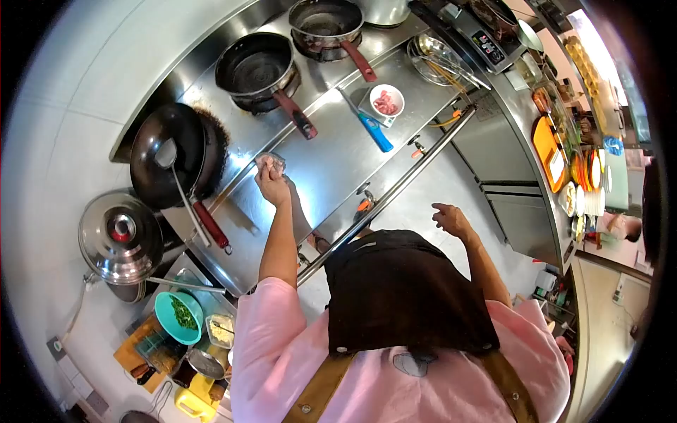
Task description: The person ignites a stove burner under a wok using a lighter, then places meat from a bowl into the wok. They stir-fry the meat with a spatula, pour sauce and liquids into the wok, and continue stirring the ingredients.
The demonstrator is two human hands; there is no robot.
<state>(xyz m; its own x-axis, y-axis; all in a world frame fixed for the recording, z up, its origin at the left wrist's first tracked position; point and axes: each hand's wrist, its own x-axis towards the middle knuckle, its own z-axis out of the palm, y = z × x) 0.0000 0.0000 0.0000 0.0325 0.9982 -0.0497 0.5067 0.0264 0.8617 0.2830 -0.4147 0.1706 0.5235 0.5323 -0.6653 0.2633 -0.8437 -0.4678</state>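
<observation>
My left hand [272, 185] is closed on a pale, crumpled cloth [271, 163], pressed to the steel stove top [310, 166]. Nearest to it are a frying pan [255, 65] with a dark red handle and a black wok [166, 158] with a metal spatula [167, 153] lying in it. My right hand [452, 220] hangs in the air beyond the front rail, holding nothing, its fingers loosely apart and partly bent. A white bowl of raw meat pieces [386, 102] stands on the stove top beside a blue gas lighter [376, 132].
A steel rail [395, 190] runs along the stove front, with orange-handled valves [364, 205] behind it. Further back sits a second pan [326, 28]. At left are a lidded pot [120, 236] and a teal bowl of chopped greens [179, 318]. A counter with plates [594, 202] stands right.
</observation>
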